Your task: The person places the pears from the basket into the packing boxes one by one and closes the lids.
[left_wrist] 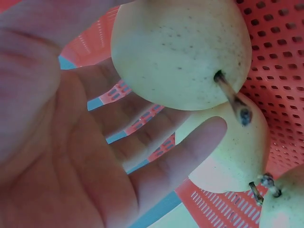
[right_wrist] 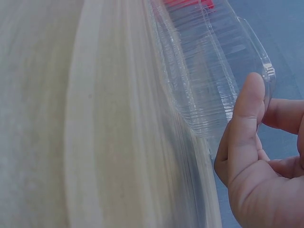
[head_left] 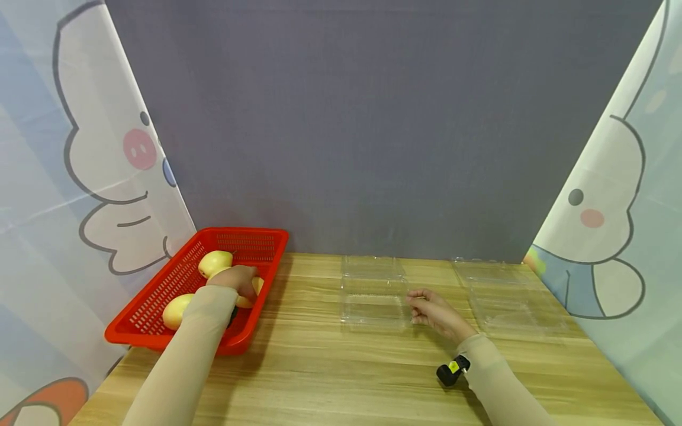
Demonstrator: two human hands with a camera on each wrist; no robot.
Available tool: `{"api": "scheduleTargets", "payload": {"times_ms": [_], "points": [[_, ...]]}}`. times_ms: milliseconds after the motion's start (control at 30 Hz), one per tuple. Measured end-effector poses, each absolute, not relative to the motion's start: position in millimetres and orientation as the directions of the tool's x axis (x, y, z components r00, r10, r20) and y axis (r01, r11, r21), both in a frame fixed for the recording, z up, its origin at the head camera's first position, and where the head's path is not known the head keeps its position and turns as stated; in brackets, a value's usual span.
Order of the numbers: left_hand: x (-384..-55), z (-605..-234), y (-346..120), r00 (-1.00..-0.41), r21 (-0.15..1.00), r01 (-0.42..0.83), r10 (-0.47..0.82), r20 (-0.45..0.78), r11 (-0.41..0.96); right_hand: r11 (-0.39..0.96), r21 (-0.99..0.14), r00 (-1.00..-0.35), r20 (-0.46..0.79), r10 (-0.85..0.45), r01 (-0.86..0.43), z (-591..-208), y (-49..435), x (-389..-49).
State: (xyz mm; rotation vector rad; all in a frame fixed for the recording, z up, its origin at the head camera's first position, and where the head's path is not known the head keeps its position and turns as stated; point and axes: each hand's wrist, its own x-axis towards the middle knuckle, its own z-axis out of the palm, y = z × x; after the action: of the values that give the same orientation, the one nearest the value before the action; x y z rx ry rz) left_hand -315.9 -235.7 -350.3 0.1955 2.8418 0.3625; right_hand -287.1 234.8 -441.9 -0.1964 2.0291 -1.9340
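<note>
My left hand (head_left: 233, 279) reaches into a red plastic basket (head_left: 275, 263) at the left. Its thumb and fingers lie round a yellow pear (left_wrist: 180, 52) with a thick stem; the thumb tip is cut off in the left wrist view. Other pears (head_left: 215, 262) lie around that hand in the basket. On the table's middle stands a clear plastic box (head_left: 373, 302) with its lid folded back. My right hand (head_left: 437, 313) pinches the right rim of this box between thumb and fingers, as the right wrist view shows.
A second clear plastic box (head_left: 506, 299), also opened out, lies farther right on the wooden table (head_left: 341, 373). A grey cloth wall (head_left: 383, 130) closes off the back, and printed cartoon curtains (head_left: 597, 284) hang at both sides. A small black device (head_left: 452, 371) sits at my right wrist.
</note>
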Motion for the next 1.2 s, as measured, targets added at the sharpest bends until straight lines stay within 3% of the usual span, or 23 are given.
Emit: {"api": "scheduleTargets", "payload": {"times_ms": [400, 733, 1200], "points": [[-305, -349, -234, -0.948, 0.374, 0.005, 0.123, -0.293, 0.928, 0.063, -0.989, -0.941, -0.146, -0.304, 0.133, -442, 233, -287], [-308, -346, -232, -0.924, 0.329, -0.050, 0.081, -0.372, 0.943, 0.056, -0.989, -0.938, -0.150, -0.313, 0.139, -441, 232, -287], [-303, -345, -232, -0.920, 0.369, -0.134, 0.023, -0.392, 0.920, 0.056, -0.988, -0.935, -0.153, -0.319, 0.142, -441, 232, -287]]}}
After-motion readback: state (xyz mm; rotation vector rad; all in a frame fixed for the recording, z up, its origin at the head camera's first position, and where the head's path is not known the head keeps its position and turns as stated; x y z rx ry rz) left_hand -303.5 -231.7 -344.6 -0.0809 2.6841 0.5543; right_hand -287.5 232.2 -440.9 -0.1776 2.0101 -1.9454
